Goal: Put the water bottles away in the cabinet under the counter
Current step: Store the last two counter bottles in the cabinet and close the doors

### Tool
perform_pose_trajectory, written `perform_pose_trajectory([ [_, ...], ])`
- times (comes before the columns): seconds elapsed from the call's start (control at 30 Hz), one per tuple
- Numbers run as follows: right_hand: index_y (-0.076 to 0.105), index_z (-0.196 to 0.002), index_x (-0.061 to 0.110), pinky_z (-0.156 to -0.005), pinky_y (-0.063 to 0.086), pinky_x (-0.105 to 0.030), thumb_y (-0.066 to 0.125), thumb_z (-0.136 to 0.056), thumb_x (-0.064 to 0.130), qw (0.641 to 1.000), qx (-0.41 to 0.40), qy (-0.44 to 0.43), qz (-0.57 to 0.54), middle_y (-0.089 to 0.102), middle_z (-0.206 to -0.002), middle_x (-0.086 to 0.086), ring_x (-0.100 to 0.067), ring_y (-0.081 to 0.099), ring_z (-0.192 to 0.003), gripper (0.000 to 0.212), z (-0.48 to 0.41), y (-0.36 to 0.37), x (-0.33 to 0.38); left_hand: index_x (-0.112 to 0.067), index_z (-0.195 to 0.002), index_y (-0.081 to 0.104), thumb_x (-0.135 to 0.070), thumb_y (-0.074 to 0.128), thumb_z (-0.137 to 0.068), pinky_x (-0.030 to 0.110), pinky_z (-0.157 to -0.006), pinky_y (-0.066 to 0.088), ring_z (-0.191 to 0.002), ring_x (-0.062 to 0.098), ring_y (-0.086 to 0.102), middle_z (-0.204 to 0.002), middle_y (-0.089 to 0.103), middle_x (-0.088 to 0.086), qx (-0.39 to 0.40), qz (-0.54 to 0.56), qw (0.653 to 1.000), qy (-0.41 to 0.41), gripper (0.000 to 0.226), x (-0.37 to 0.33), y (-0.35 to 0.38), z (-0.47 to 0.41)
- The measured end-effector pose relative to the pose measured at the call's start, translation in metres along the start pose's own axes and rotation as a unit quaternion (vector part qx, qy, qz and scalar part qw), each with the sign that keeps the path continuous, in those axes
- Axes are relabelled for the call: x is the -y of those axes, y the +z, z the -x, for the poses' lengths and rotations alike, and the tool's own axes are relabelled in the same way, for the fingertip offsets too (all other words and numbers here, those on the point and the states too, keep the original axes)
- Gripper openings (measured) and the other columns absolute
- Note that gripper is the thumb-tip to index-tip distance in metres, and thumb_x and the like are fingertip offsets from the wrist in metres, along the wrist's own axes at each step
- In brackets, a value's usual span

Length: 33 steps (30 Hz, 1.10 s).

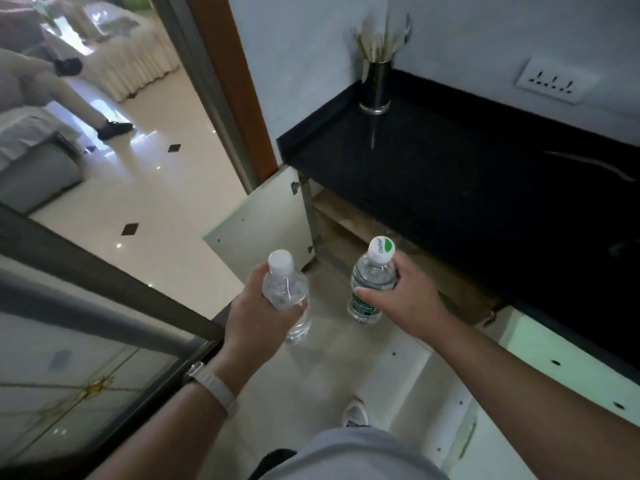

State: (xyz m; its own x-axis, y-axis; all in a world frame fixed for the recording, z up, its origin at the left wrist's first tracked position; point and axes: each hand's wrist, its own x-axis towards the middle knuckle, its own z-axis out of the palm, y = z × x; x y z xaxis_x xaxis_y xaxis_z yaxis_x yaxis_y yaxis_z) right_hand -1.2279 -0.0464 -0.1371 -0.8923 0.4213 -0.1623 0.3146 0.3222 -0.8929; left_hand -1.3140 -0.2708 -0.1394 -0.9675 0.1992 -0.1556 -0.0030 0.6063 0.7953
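We see both bottles held in the air over the floor (332,351), in front of the open cabinet (349,220) under the black counter (467,188). The left hand (252,313) wraps its fingers round the middle of the clear bottle (285,287). The right hand (408,303) grasps the labelled bottle (372,275) at its shoulder, thumb on the near side. Each bottle stands nearly upright, its long axis running cap to base towards the floor. The white caps point up at us, and the two bottles lean slightly towards each other at the base. They are near each other but apart.

The cabinet's left door (256,223) is swung wide, its edge just beyond the clear bottle. A right door (561,355) also stands open, beside the right forearm. Pale floor shows between the two doors, beneath the bottles. The counter's front edge overhangs the opening, just past the labelled bottle's cap (381,248). A glass table (86,358) lies at our left, its dark corner close by the left wrist.
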Motion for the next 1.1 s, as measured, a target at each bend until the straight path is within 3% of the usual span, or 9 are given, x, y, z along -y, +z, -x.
perform_pose_trajectory([
  [0.07,0.059,-0.1,0.039,-0.086,0.057,-0.037,0.085,-0.067,0.035,1.0,-0.025,0.016,-0.003,0.068,-0.093,0.017,0.002,0.065,-0.085,0.042,-0.008,-0.011,-0.003,-0.045,-0.117,0.05,-0.034,0.09,-0.064,0.045,-0.086,0.057,-0.093,0.02,0.069,-0.103,0.069,-0.01,0.033,-0.006,0.999,0.011,0.068,-0.013,0.009,-0.021],
  [0.3,0.054,-0.098,0.043,-0.088,0.055,-0.034,0.085,-0.069,0.035,0.985,-0.127,0.113,-0.034,0.067,-0.096,0.013,-0.001,0.065,-0.089,0.043,-0.02,-0.027,-0.023,-0.035,-0.114,0.049,-0.028,0.089,-0.071,0.035,-0.074,0.057,-0.089,0.011,0.067,-0.099,0.066,-0.01,0.159,-0.041,0.983,0.08,0.059,-0.039,0.048,-0.079],
  [0.53,0.053,-0.102,0.044,-0.082,0.055,-0.026,0.086,-0.067,0.041,0.945,-0.251,0.199,-0.062,0.067,-0.098,0.017,0.004,0.064,-0.088,0.048,-0.037,-0.012,-0.036,-0.035,-0.118,0.045,-0.035,0.083,-0.076,0.032,-0.071,0.055,-0.089,0.005,0.064,-0.1,0.065,-0.013,0.327,-0.088,0.93,0.145,0.057,-0.052,0.085,-0.157],
  [0.63,0.053,-0.096,0.041,-0.068,0.058,-0.027,0.085,-0.069,0.038,0.91,-0.319,0.255,-0.07,0.067,-0.095,0.014,-0.001,0.065,-0.083,0.042,-0.054,0.007,-0.029,-0.038,-0.115,0.043,-0.04,0.084,-0.073,0.028,-0.069,0.054,-0.088,0.002,0.063,-0.1,0.064,-0.016,0.377,-0.104,0.906,0.162,0.058,-0.049,0.095,-0.19],
  [0.73,0.051,-0.094,0.039,-0.057,0.049,-0.016,0.085,-0.072,0.033,0.881,-0.365,0.292,-0.079,0.065,-0.096,0.013,-0.002,0.063,-0.085,0.041,-0.074,0.029,-0.021,-0.038,-0.111,0.046,-0.041,0.084,-0.069,0.036,-0.076,0.058,-0.089,0.004,0.065,-0.1,0.066,-0.014,0.413,-0.119,0.888,0.164,0.057,-0.036,0.102,-0.224],
  [0.97,0.052,-0.111,0.04,-0.085,0.055,-0.036,0.085,-0.068,0.038,0.822,-0.442,0.344,-0.099,0.065,-0.105,0.014,-0.008,0.063,-0.096,0.053,-0.092,0.076,-0.028,-0.037,-0.11,0.045,-0.032,0.084,-0.076,0.025,-0.066,0.047,-0.085,-0.002,0.06,-0.094,0.061,-0.02,0.484,-0.154,0.841,0.185,0.052,-0.021,0.113,-0.268],
  [1.1,0.049,-0.109,0.044,-0.088,0.054,-0.039,0.084,-0.068,0.042,0.807,-0.449,0.365,-0.117,0.064,-0.106,0.015,-0.008,0.063,-0.096,0.053,-0.081,0.09,-0.038,-0.033,-0.121,0.047,-0.039,0.085,-0.073,0.033,-0.077,0.051,-0.092,0.007,0.062,-0.1,0.061,-0.021,0.492,-0.182,0.827,0.201,0.062,-0.013,0.127,-0.27],
])
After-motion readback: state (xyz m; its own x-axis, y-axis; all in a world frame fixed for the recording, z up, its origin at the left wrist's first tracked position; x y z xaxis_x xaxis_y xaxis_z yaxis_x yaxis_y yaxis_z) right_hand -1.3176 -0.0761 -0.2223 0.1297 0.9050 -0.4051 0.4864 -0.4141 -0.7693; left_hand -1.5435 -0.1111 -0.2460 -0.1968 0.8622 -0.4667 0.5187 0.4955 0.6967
